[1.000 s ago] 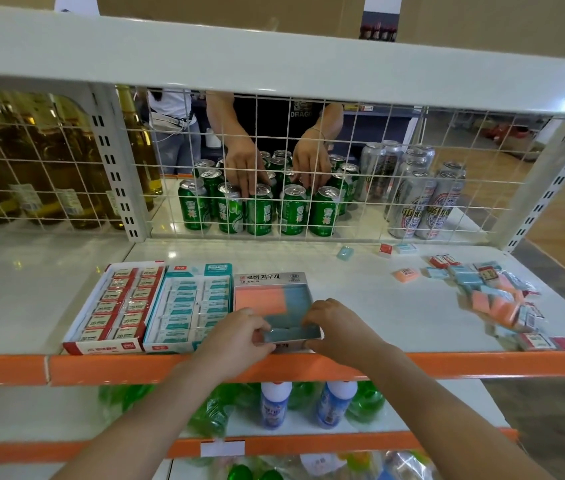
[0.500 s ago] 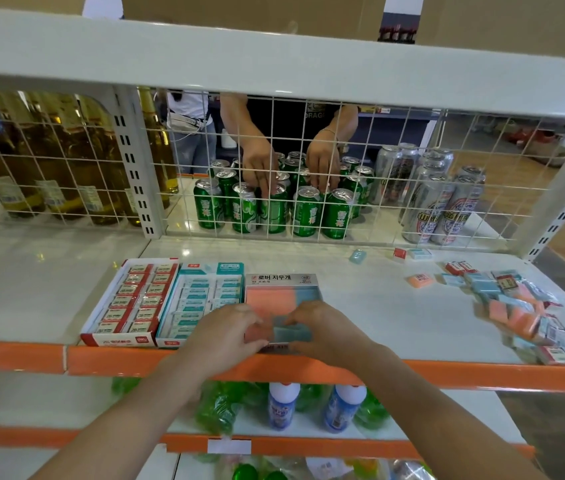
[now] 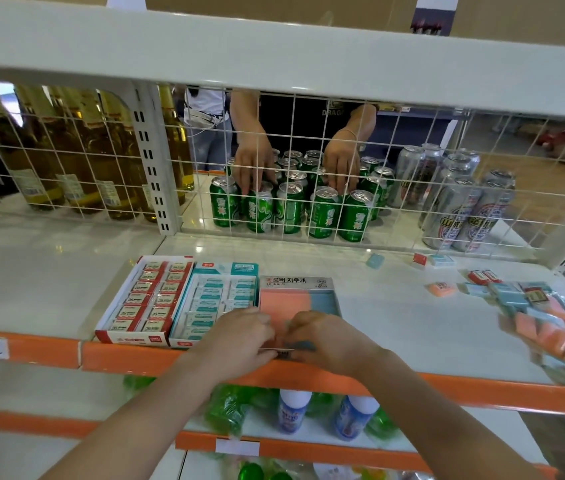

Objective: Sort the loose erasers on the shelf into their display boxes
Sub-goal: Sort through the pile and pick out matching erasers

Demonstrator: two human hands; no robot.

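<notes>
Erasers were the business here, and the nearest ones sat right under the person's two hands at the front lip of the shelf point(image 3: 395, 327). The left hand point(image 3: 236, 337) and right hand point(image 3: 329, 341) met over the near end of the third display box point(image 3: 296, 296), fingers curled down onto its contents. A blue eraser point(image 3: 303, 346) peeked out beneath the right grip; whether either grip actually pinched one I could not tell, since the knuckles hid the fingertips.

Just beyond the grips that box showed an orange block and a blue block, looking partly filled. Left of the left grip, the teal-and-white box point(image 3: 218, 299) and the red box point(image 3: 142, 299) beyond it appeared full and tidy.

Well off to the right of the right grip lay the loose pile point(image 3: 544, 317) of orange, blue and red-sleeved pieces, with a stray orange eraser point(image 3: 441, 289) and a few more farther back near the wire grid point(image 3: 343, 168).

By my reckoning the sorting was well begun but far from done; that heap remained to be dealt with.

Behind the grid, another person's hands rested on green cans point(image 3: 288, 206).
</notes>
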